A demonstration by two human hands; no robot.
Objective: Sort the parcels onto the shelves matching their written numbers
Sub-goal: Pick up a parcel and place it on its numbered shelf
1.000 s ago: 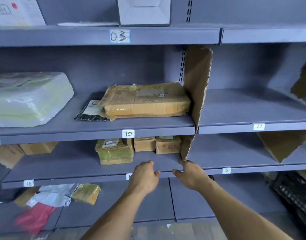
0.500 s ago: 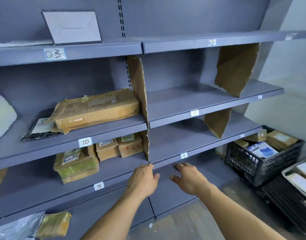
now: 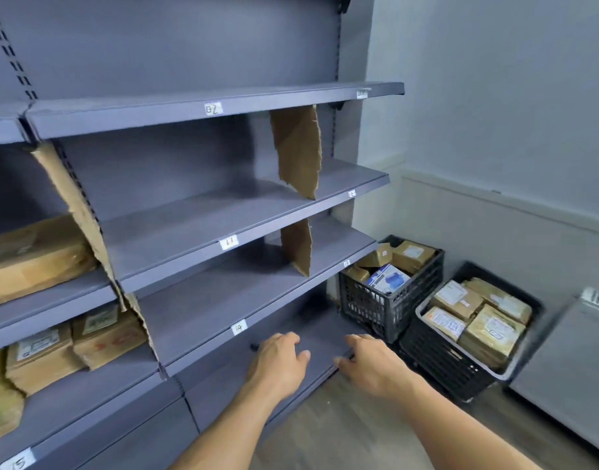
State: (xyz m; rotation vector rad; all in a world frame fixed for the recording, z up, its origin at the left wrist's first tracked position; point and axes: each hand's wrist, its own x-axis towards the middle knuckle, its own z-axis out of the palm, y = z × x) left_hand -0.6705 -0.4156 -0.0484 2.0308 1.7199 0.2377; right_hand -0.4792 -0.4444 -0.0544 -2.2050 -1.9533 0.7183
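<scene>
Palm down and stretched forward, left hand (image 3: 280,359) with fingers loosely bent, holding nothing, just below the label 14 (image 3: 238,327) on the shelf (image 3: 223,300) edge. Alongside but apart, right hand (image 3: 371,362), equally slack and empty, fingertips toward the lowest ledge's right end. Both forearms extended from the bottom of the view. On the floor to the right, a far crate (image 3: 369,307) and a near crate (image 3: 437,364), both black, packed with brown parcels (image 3: 491,334). More boxes (image 3: 40,354) on the left-hand shelves.
</scene>
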